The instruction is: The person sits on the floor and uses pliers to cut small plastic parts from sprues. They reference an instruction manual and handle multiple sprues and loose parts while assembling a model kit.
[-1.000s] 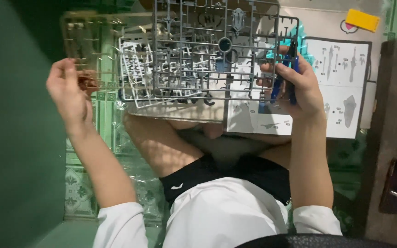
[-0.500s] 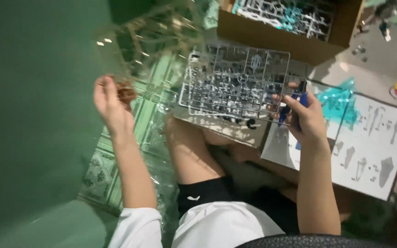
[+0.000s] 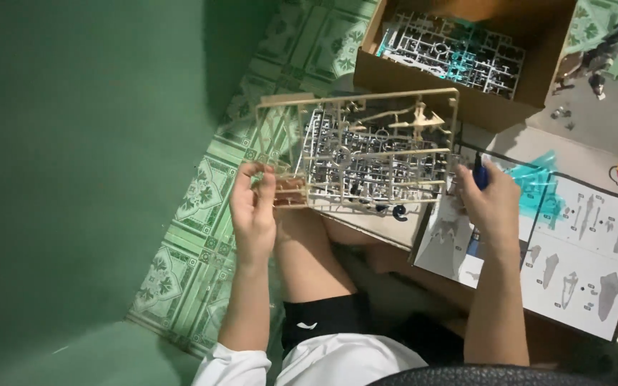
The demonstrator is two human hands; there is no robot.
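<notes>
Compared with the view half a second before, both hands have shifted toward the middle of the scene, and the tan parts frame (image 3: 366, 143), earlier seen only faintly at the upper left, now lies across the stack between them. Left hand (image 3: 253, 214): fingers curled narrowly, thumb and fingertips pinching the lower left corner of the tan parts frame, where a small brownish piece shows beside the thumb. Right hand (image 3: 493, 204): closed around a dark blue tool (image 3: 480, 176), only the handle tip visible above the fist; whether the knuckles also touch the right edge of the frame cannot be told. Behind the tan frame, a grey parts frame (image 3: 355, 171) sits just beneath it, held over the person's bare knees. A printed instruction sheet (image 3: 581, 250) with grey part diagrams lies on the floor under the right forearm, with a translucent turquoise piece (image 3: 534, 182) resting on its upper edge. A cardboard box (image 3: 423, 78) at the upper middle contains further grey and turquoise frames. Green patterned floor tiles (image 3: 194, 236) extend to the left, meeting a plain green wall (image 3: 73, 157).
</notes>
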